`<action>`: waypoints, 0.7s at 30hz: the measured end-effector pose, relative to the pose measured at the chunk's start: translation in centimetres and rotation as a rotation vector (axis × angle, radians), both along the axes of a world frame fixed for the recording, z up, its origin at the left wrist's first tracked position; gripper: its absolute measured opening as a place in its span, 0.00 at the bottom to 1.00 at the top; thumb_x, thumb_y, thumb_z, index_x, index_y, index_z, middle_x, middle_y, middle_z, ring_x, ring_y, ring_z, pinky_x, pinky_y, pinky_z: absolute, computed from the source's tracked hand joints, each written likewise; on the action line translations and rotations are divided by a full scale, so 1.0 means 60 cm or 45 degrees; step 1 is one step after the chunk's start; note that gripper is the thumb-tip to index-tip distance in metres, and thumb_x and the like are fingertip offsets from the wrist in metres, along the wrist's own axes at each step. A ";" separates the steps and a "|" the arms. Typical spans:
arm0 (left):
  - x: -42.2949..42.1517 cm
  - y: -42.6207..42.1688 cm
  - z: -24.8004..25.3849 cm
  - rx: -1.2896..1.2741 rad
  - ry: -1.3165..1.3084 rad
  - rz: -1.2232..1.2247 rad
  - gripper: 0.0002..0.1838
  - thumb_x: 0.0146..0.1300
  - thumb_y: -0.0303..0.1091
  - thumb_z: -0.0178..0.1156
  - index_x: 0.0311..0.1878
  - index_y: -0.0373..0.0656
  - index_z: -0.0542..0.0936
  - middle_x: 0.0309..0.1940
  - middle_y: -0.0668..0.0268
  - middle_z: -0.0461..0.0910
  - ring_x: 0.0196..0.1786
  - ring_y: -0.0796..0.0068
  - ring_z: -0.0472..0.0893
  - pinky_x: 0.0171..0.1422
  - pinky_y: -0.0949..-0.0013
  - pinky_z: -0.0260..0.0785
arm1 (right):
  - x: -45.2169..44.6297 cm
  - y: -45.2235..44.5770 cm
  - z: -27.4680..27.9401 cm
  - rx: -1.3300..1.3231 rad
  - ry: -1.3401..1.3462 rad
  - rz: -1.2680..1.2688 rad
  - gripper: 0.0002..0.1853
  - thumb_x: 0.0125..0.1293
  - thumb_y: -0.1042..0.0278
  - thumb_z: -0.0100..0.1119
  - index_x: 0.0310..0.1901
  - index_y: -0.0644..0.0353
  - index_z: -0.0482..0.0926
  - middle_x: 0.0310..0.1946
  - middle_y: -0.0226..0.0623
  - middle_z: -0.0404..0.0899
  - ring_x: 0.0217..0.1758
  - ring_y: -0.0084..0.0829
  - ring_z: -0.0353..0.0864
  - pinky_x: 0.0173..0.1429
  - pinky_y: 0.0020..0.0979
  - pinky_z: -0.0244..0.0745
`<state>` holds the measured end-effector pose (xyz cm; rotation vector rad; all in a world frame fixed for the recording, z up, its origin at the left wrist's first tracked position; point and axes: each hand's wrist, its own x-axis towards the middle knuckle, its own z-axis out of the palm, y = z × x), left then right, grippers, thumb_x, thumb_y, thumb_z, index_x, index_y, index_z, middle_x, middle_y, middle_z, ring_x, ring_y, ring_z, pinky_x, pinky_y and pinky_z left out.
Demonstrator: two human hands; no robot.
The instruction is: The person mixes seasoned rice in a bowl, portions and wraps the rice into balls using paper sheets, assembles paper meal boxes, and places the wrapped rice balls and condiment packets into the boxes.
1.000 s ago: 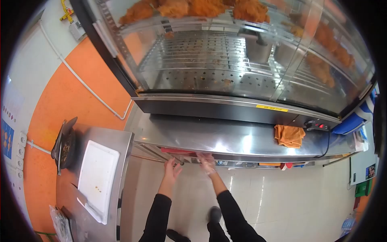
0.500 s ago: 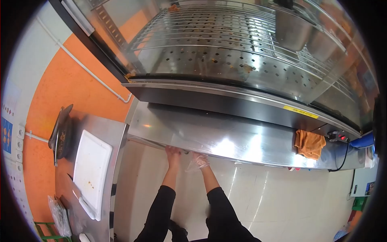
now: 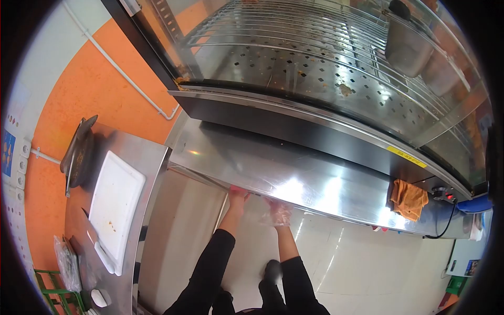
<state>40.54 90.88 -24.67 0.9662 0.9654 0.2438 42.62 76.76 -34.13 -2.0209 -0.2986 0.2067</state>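
Note:
Both my arms reach forward to the front edge of a stainless-steel counter [image 3: 247, 157]. My bare left hand [image 3: 239, 195] is at the underside of that edge, its fingers mostly hidden beneath it. Just to its right, my right hand [image 3: 277, 212] wears a loose clear plastic glove [image 3: 281, 216]. Its fingertips also go out of sight under the edge, so what either hand grips, if anything, does not show.
A glass display warmer [image 3: 315, 118] with wire racks stands on the counter. An orange cloth [image 3: 409, 200] lies by its control knob [image 3: 441, 192]. On the left side table are a white cutting board [image 3: 116, 205], a knife [image 3: 102, 252] and a dark pan [image 3: 81, 157].
My hands have shifted slightly to the right along the counter edge. The camera view has tilted, and a foot now shows between my arms.

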 end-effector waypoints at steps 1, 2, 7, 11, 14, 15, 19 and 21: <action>0.005 -0.005 -0.005 -0.020 0.030 0.026 0.21 0.60 0.33 0.59 0.56 0.49 0.67 0.50 0.70 0.73 0.49 0.73 0.76 0.50 0.64 0.73 | -0.005 -0.017 -0.011 0.327 0.089 -0.037 0.17 0.67 0.65 0.48 0.56 0.57 0.67 0.51 0.40 0.72 0.55 0.39 0.72 0.64 0.46 0.68; 0.009 -0.010 -0.010 -0.041 0.062 0.054 0.20 0.60 0.33 0.59 0.55 0.49 0.68 0.50 0.71 0.73 0.49 0.73 0.76 0.50 0.63 0.73 | -0.011 -0.033 -0.023 0.657 0.170 -0.071 0.16 0.68 0.66 0.48 0.56 0.56 0.67 0.50 0.39 0.72 0.54 0.38 0.73 0.64 0.45 0.69; 0.035 -0.018 -0.057 0.148 0.322 -0.025 0.16 0.61 0.33 0.56 0.52 0.45 0.72 0.48 0.67 0.75 0.49 0.72 0.76 0.44 0.66 0.72 | 0.001 -0.048 0.017 0.762 0.339 -0.174 0.15 0.67 0.64 0.50 0.55 0.54 0.68 0.48 0.36 0.73 0.51 0.36 0.74 0.61 0.44 0.72; 0.042 -0.007 -0.063 0.198 0.467 -0.159 0.13 0.61 0.34 0.55 0.48 0.43 0.75 0.41 0.65 0.77 0.42 0.73 0.77 0.37 0.70 0.68 | 0.029 -0.039 -0.049 0.128 0.120 -0.115 0.18 0.67 0.56 0.50 0.54 0.54 0.70 0.47 0.34 0.75 0.52 0.35 0.74 0.60 0.45 0.69; 0.043 -0.025 -0.030 0.061 0.353 0.163 0.12 0.60 0.34 0.58 0.47 0.45 0.76 0.35 0.70 0.77 0.34 0.79 0.74 0.32 0.71 0.63 | 0.051 -0.036 -0.036 -0.464 0.074 0.130 0.24 0.65 0.49 0.48 0.58 0.53 0.69 0.55 0.36 0.71 0.59 0.39 0.68 0.65 0.45 0.60; 0.042 -0.026 -0.037 0.085 0.286 0.191 0.11 0.59 0.32 0.57 0.45 0.44 0.77 0.35 0.67 0.77 0.33 0.77 0.75 0.33 0.72 0.64 | 0.069 -0.040 0.028 -0.665 0.198 0.298 0.26 0.65 0.49 0.46 0.61 0.52 0.67 0.61 0.38 0.65 0.65 0.41 0.61 0.69 0.44 0.54; 0.035 -0.035 -0.079 0.317 0.029 0.238 0.06 0.58 0.27 0.54 0.38 0.40 0.78 0.34 0.60 0.79 0.33 0.72 0.76 0.36 0.72 0.66 | 0.067 -0.035 0.034 -0.879 0.189 0.284 0.30 0.63 0.43 0.47 0.63 0.51 0.67 0.63 0.35 0.67 0.65 0.38 0.64 0.70 0.42 0.52; 0.022 -0.047 -0.094 0.603 -0.025 0.235 0.06 0.59 0.26 0.53 0.38 0.39 0.78 0.34 0.59 0.79 0.34 0.71 0.76 0.38 0.70 0.67 | 0.050 -0.045 0.030 -0.888 0.014 0.178 0.29 0.64 0.43 0.47 0.63 0.50 0.67 0.62 0.33 0.69 0.63 0.38 0.66 0.70 0.42 0.52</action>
